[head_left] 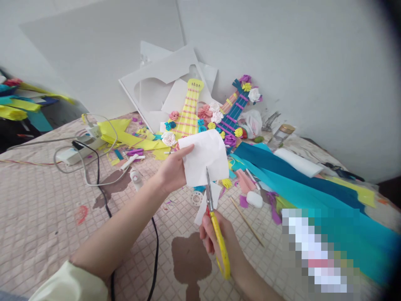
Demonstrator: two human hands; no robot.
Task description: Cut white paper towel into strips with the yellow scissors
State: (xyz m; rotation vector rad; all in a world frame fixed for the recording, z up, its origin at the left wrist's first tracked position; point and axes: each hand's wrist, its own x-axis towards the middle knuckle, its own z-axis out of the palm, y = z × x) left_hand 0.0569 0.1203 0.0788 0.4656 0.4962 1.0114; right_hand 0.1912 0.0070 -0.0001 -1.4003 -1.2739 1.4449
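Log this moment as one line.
left hand: holds white paper | right hand: holds yellow-handled scissors, tips overlapping paper | behind: yellow guitar shape

Soft light, dark right corners

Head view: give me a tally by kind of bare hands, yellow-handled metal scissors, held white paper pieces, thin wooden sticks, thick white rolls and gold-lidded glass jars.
Left hand and right hand: 2
Yellow-handled metal scissors: 1
Held white paper piece: 1
Thin wooden stick: 1
Thick white roll: 1
Gold-lidded glass jar: 1
Total: 7
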